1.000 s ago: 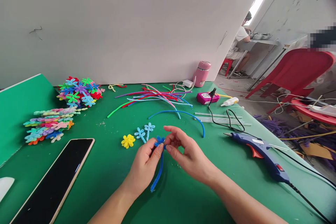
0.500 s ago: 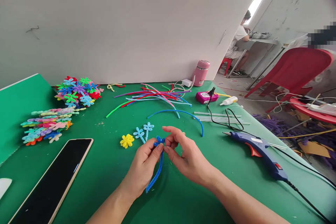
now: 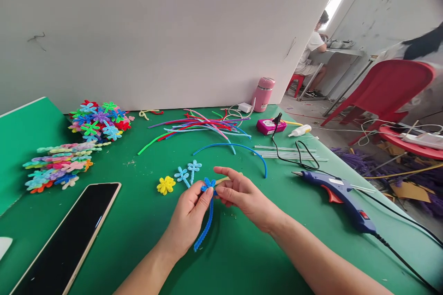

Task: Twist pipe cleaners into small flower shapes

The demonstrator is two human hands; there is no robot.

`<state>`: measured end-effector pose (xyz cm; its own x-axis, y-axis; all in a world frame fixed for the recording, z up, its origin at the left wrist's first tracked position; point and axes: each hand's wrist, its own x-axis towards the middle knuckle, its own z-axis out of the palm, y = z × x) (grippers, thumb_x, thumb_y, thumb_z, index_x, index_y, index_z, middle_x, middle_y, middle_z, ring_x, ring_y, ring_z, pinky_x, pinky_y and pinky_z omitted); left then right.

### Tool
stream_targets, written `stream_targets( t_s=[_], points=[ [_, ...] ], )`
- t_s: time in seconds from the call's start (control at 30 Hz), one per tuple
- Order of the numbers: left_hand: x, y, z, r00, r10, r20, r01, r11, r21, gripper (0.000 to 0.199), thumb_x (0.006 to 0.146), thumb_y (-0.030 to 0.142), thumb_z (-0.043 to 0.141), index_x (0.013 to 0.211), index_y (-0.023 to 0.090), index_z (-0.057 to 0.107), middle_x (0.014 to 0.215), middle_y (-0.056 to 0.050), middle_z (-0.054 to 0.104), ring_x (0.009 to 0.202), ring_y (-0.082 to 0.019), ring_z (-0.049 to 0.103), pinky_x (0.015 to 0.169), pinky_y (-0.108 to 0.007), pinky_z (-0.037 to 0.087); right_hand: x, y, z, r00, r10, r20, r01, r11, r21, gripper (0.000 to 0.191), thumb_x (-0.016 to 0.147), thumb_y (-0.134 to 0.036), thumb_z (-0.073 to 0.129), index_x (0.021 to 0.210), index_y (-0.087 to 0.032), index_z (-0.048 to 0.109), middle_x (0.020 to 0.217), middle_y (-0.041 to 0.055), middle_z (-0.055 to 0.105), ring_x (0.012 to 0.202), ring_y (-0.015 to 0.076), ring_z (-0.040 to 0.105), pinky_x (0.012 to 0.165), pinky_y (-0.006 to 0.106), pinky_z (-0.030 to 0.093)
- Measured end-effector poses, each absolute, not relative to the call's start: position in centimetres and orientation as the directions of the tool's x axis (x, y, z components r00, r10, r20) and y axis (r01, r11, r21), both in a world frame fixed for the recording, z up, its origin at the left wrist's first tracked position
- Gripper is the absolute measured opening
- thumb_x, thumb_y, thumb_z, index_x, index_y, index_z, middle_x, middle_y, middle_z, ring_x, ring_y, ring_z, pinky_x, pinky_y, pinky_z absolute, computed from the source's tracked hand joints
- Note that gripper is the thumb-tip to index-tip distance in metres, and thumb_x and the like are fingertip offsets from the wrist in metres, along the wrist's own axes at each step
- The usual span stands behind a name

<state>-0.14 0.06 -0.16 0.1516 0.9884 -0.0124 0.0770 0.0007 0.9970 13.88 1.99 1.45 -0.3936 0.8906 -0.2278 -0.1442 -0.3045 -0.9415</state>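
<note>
Between my hands is a blue pipe-cleaner flower, its long fuzzy stem hanging down and curving left. My left hand pinches the flower between thumb and fingers. My right hand is closed at the flower's right edge, thumb against the bent fingers and index finger stretched forward. A pale tan strip shows beside that index finger; whether it is held I cannot tell. Just beyond my left hand lie two light-blue pipe-cleaner flowers with stems and a yellow flower.
Loose pipe cleaners lie across the green table. Finished flowers are heaped at left, near a phone. On the right are a glue gun, glue sticks and a pink bottle. A person sits beyond.
My right fingers have drawn in closer around the flower's right edge, and the tan strip shows more. The left hand keeps its pinch. The view has shifted slightly.
</note>
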Motion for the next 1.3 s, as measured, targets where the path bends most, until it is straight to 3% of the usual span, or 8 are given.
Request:
stream_targets(
  t_s=[0.17, 0.33, 0.43, 0.57, 0.7, 0.83, 1.07, 1.3],
  points=[
    [-0.1, 0.0, -0.6, 0.141, 0.974, -0.179, -0.214, 0.206, 0.955, 0.018, 0.074, 0.032, 0.057, 0.066, 0.017, 0.053, 0.056, 0.005, 0.04, 0.053, -0.008, 0.037, 0.049, -0.018, 0.032, 13.7, 2.2, 0.9, -0.365, 0.921, -0.137, -0.172, -0.212, -0.962, 0.052, 0.068, -0.031, 0.063, 0.112, -0.015, 0.039, 0.066, -0.0026, 0.053, 0.065, 0.0109, 0.049, 0.057, 0.024, 0.035],
    [-0.1, 0.2, -0.3, 0.19, 0.956, -0.223, -0.299, 0.273, 0.914, 0.014, 0.074, 0.029, 0.058, 0.067, 0.018, 0.053, 0.059, 0.005, 0.039, 0.056, -0.007, 0.037, 0.055, -0.017, 0.035, 13.8, 2.6, 0.2, -0.29, 0.957, -0.014, -0.177, -0.068, -0.982, 0.053, 0.071, -0.032, 0.06, 0.116, -0.016, 0.036, 0.071, -0.0017, 0.052, 0.064, 0.0102, 0.046, 0.059, 0.025, 0.036],
    [-0.2, 0.2, -0.2, 0.112, 0.982, -0.149, -0.205, 0.17, 0.964, 0.014, 0.076, 0.03, 0.055, 0.068, 0.018, 0.053, 0.058, 0.006, 0.04, 0.054, -0.007, 0.036, 0.052, -0.017, 0.034, 13.9, 2.5, -0.1, -0.28, 0.959, 0.036, -0.15, -0.006, -0.989, 0.048, 0.075, -0.032, 0.055, 0.116, -0.018, 0.035, 0.078, 0.0004, 0.052, 0.069, 0.0112, 0.048, 0.061, 0.026, 0.038],
    [-0.4, -0.1, 0.0, -0.09, 0.991, 0.103, 0.167, -0.087, 0.982, 0.011, 0.076, 0.029, 0.053, 0.073, 0.019, 0.054, 0.063, 0.003, 0.052, 0.057, -0.01, 0.046, 0.052, -0.02, 0.038, 13.7, 1.8, 0.0, -0.286, 0.944, 0.162, -0.034, 0.159, -0.987, 0.045, 0.078, -0.026, 0.052, 0.119, -0.021, 0.034, 0.086, 0.0021, 0.051, 0.073, 0.0125, 0.05, 0.066, 0.028, 0.04],
    [-0.4, -0.7, 0.2, -0.067, 0.893, 0.445, 0.525, -0.347, 0.777, 0.003, 0.077, 0.02, 0.05, 0.075, 0.02, 0.052, 0.065, 0.0, 0.058, 0.058, -0.013, 0.053, 0.055, -0.023, 0.042, 12.9, 0.6, -0.1, -0.271, 0.913, 0.303, -0.005, 0.314, -0.949, 0.05, 0.076, -0.021, 0.056, 0.122, -0.024, 0.033, 0.091, 0.0027, 0.051, 0.077, 0.013, 0.049, 0.074, 0.031, 0.04],
    [0.0, -1.1, -0.1, 0.044, 0.743, 0.667, 0.677, -0.513, 0.527, 0.007, 0.077, 0.013, 0.049, 0.079, 0.019, 0.051, 0.067, -0.002, 0.059, 0.061, -0.015, 0.055, 0.056, -0.024, 0.043, 12.1, 0.0, -0.6, -0.17, 0.937, 0.305, -0.067, 0.297, -0.952, 0.042, 0.08, -0.023, 0.052, 0.119, -0.025, 0.037, 0.091, 0.0027, 0.052, 0.08, 0.0138, 0.049, 0.076, 0.03, 0.04],
    [0.4, -1.1, -0.5, 0.138, 0.675, 0.724, 0.74, -0.556, 0.377, 0.013, 0.077, 0.009, 0.05, 0.088, 0.017, 0.051, 0.069, -0.004, 0.06, 0.063, -0.016, 0.057, 0.06, -0.026, 0.045, 12.0, 0.4, -1.1, -0.103, 0.969, 0.223, -0.177, 0.202, -0.963, 0.036, 0.081, -0.025, 0.052, 0.114, -0.026, 0.042, 0.08, -0.0001, 0.05, 0.074, 0.0125, 0.048, 0.071, 0.027, 0.04],
    [0.5, -1.4, -0.5, 0.159, 0.715, 0.681, 0.654, -0.593, 0.47, 0.02, 0.077, 0.008, 0.048, 0.092, 0.018, 0.057, 0.085, -0.007, 0.065, 0.075, -0.017, 0.06, 0.069, -0.027, 0.046, 12.0, 0.4, -0.7, -0.078, 0.98, 0.185, -0.233, 0.162, -0.959, 0.035, 0.077, -0.027, 0.056, 0.11, -0.024, 0.044, 0.08, -0.0001, 0.051, 0.075, 0.0128, 0.049, 0.071, 0.026, 0.04]
  ],
)
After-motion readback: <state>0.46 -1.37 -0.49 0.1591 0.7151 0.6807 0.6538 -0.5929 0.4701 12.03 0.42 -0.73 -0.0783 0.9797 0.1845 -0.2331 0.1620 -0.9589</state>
